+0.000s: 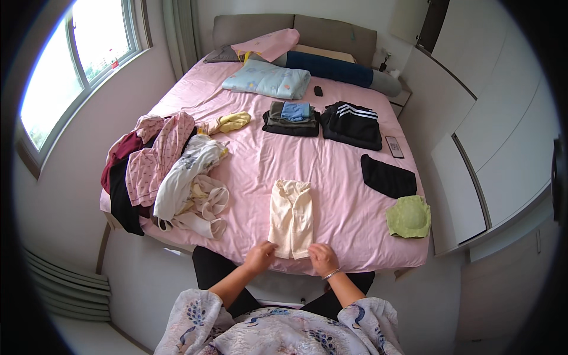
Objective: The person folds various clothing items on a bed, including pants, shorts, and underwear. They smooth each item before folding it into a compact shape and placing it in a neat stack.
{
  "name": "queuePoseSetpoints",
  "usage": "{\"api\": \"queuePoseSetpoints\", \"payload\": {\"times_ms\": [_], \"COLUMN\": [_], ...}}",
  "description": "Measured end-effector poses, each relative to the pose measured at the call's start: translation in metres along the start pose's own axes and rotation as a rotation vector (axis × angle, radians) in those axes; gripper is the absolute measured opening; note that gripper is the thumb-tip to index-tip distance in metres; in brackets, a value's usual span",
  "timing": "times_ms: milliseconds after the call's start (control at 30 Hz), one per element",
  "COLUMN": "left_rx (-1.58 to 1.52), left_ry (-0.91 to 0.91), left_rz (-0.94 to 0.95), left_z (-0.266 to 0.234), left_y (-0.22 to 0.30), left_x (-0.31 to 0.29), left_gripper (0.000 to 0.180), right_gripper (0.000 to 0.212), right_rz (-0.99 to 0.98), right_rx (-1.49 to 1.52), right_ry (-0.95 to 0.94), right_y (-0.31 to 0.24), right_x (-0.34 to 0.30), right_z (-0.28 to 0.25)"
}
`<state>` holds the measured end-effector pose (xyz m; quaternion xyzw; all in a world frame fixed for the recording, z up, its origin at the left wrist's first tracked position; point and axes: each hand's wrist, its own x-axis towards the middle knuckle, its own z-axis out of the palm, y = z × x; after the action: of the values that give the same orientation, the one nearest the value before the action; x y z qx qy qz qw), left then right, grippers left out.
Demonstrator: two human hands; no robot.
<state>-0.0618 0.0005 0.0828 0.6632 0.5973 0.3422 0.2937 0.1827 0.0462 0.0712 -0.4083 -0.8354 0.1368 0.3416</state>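
Note:
Cream-coloured shorts (291, 216) with a gathered waistband lie flat near the front edge of the bed, the waistband pointing away from me and the leg hems toward me. My left hand (260, 256) is closed on the left hem corner. At the right hem corner, my right hand (324, 259), with a bracelet at the wrist, pinches the cloth. Some wrinkles show in the fabric around the middle seam.
A loose heap of clothes (160, 171) covers the bed's left side. Folded dark clothes (290, 121), black striped clothing (352, 125), a phone (394, 147), a black folded garment (388, 176) and a green bra (408, 216) lie right. A folded blue quilt (266, 78) lies farther back.

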Motion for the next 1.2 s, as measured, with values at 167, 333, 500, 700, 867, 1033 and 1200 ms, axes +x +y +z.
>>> {"api": "queuePoseSetpoints", "payload": {"times_ms": [167, 333, 500, 700, 867, 1033, 1200], "left_rx": [0.450, 0.541, 0.485, 0.341, -0.124, -0.147, -0.060], "left_ry": [0.131, 0.059, 0.011, -0.132, -0.067, -0.030, 0.036], "left_rz": [0.191, 0.375, 0.453, 0.502, 0.002, -0.400, -0.453], "left_z": [-0.027, -0.011, -0.010, -0.023, 0.000, 0.011, 0.005], "left_y": [-0.037, -0.034, -0.035, -0.029, -0.057, -0.064, -0.042], "left_x": [0.020, 0.028, 0.034, 0.015, 0.021, 0.052, 0.055], "left_gripper": [0.035, 0.042, 0.038, 0.038, 0.017, 0.026, 0.024], "right_gripper": [0.034, 0.050, 0.039, 0.028, 0.020, 0.018, 0.019], "right_rz": [0.012, -0.168, -0.197, -0.259, 0.416, 0.821, 0.796], "right_rx": [-0.239, -0.353, -0.261, -0.023, 0.331, 0.307, 0.482], "right_ry": [-0.068, -0.122, -0.193, -0.342, -0.280, -0.217, -0.015], "right_y": [0.025, 0.027, 0.023, 0.012, 0.017, 0.066, 0.084], "right_x": [0.006, 0.013, 0.021, 0.012, 0.017, 0.033, 0.018], "right_z": [-0.008, 0.005, 0.004, -0.007, 0.013, 0.048, 0.065]}}
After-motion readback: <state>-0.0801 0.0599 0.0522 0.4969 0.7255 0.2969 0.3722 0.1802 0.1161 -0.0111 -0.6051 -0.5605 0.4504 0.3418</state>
